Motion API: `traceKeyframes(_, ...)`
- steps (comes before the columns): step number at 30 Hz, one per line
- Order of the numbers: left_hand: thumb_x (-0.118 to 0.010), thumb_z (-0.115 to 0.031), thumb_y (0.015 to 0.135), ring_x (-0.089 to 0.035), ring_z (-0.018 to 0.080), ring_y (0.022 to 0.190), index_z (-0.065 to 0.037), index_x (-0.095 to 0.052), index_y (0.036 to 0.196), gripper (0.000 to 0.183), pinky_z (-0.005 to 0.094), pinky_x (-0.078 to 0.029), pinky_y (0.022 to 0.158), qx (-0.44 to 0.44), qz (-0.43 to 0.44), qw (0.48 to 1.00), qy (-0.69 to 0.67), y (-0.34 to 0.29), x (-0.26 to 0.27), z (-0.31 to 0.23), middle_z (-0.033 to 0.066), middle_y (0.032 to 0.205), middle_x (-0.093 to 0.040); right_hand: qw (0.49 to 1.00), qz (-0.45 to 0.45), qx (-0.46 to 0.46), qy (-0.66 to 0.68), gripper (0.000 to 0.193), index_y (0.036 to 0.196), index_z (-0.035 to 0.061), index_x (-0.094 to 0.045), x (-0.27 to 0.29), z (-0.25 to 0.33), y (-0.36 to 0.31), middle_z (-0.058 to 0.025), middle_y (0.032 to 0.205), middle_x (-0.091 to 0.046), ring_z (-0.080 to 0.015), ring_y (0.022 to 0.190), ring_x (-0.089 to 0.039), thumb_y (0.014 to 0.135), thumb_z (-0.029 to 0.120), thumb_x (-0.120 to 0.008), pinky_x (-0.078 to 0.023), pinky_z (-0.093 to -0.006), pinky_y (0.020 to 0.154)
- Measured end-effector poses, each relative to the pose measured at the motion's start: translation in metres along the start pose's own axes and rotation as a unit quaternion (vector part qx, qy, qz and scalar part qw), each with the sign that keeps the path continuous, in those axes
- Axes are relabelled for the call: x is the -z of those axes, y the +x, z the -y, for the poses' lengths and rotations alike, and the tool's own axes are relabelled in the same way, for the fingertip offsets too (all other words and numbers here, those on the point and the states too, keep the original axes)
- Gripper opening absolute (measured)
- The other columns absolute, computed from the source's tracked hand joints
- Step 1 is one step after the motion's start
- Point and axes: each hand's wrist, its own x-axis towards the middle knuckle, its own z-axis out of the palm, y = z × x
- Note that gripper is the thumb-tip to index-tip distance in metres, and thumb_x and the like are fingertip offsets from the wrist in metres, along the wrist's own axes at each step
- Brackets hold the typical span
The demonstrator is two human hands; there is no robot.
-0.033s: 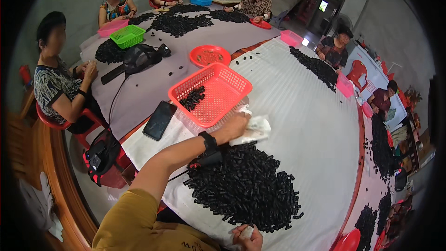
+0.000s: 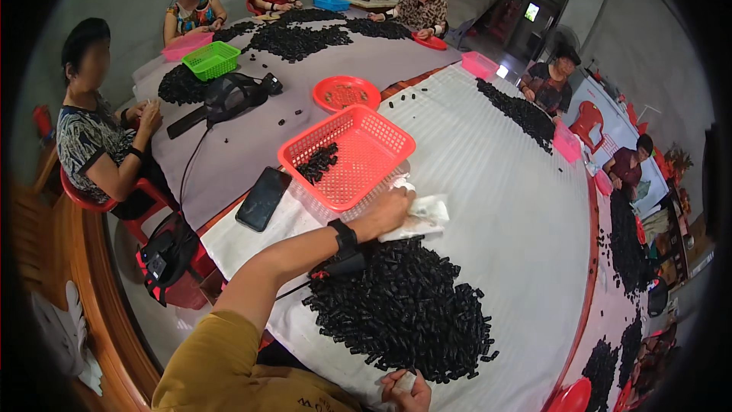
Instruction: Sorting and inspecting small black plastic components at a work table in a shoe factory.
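Note:
My left arm, with a black band at the wrist, reaches across the white-covered table. My left hand (image 2: 390, 212) is closed at the edge of a white tissue-like sheet or packet (image 2: 427, 216), just in front of a red plastic basket (image 2: 371, 175). Several small black cylindrical pieces (image 2: 319, 162) lie in the basket's left side. A large heap of similar black pieces (image 2: 412, 309) spreads between my two hands. Low in the view, my right hand (image 2: 415, 395) is closed around a small whitish piece (image 2: 406, 381), which looks like crumpled tissue; its fingers are partly cut off by the lower edge.
A black phone (image 2: 263, 198) lies left of the basket, and a red round tray (image 2: 347, 94) sits behind it. Farther off are a green basket (image 2: 210, 60), a black cap-like item with a strap (image 2: 229, 99) and more black heaps. Several people sit around the tables.
The view has shifted very slightly. My left hand stays on the white sheet, and my right hand keeps its place at the lower edge.

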Motion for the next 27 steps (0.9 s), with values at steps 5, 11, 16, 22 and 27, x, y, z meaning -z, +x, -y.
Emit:
traceKeyframes(5, -0.055, -0.003, 0.077, -0.053, 0.0429, 0.089, 0.007, -0.045, 0.095, 0.022, 0.0474, -0.045, 0.074, 0.042, -0.110, 0.992, -0.041, 0.014, 0.000, -0.019, 0.0302, 0.095, -0.050, 1.000, -0.006, 0.023, 0.016, 0.023, 0.100, 0.0013, -0.050, 0.003, -0.009, -0.001, -0.0077, 0.085, -0.057, -0.0098, 0.061, -0.049, 0.080, 0.004, -0.060, -0.042, -0.0221, 0.055)
traceKeyframes(11, -0.057, -0.006, 0.076, -0.050, 0.0408, 0.099, 0.007, -0.046, 0.109, 0.037, 0.0467, -0.041, 0.085, 0.085, -0.137, 0.981, 0.107, 0.008, 0.003, 0.017, 0.0261, 0.103, -0.050, 1.000, -0.001, 0.012, -0.008, 0.025, 0.100, 0.0013, -0.050, -0.001, 0.002, -0.006, -0.0072, 0.085, -0.058, -0.0098, 0.063, -0.050, 0.079, 0.005, -0.062, -0.042, -0.0218, 0.056)
traceKeyframes(16, -0.064, -0.009, 0.073, -0.051, 0.0337, 0.096, 0.000, -0.054, 0.099, 0.030, 0.0425, -0.043, 0.082, -0.063, -0.147, 0.985, 0.067, -0.049, 0.082, -0.021, 0.0170, 0.103, -0.054, 0.993, -0.082, 0.048, -0.067, 0.019, 0.096, 0.0037, -0.055, 0.011, 0.008, -0.016, -0.0004, 0.077, -0.054, -0.0080, 0.064, -0.051, 0.080, 0.007, -0.063, -0.042, -0.0210, 0.055)
traceKeyframes(22, -0.070, -0.013, 0.068, -0.054, 0.0321, 0.086, -0.006, -0.057, 0.092, 0.028, 0.0400, -0.043, 0.076, 0.077, -0.288, 0.935, 0.193, -0.149, 0.143, 0.016, 0.0114, 0.091, -0.058, 0.982, -0.161, 0.102, -0.009, 0.016, 0.095, 0.0037, -0.055, 0.024, 0.012, -0.023, -0.0006, 0.073, -0.052, -0.0090, 0.061, -0.049, 0.080, 0.002, -0.060, -0.040, -0.0197, 0.054)
traceKeyframes(27, -0.074, -0.032, 0.065, -0.049, 0.0382, 0.095, 0.005, -0.049, 0.103, 0.059, 0.0461, -0.041, 0.079, 0.332, -0.143, 0.891, 0.274, -0.208, 0.144, 0.075, 0.0246, 0.102, -0.050, 0.987, -0.135, 0.092, 0.000, 0.019, 0.098, 0.0028, -0.054, 0.014, 0.008, -0.030, -0.0029, 0.075, -0.054, -0.0103, 0.061, -0.051, 0.079, 0.002, -0.059, -0.041, -0.0201, 0.054)
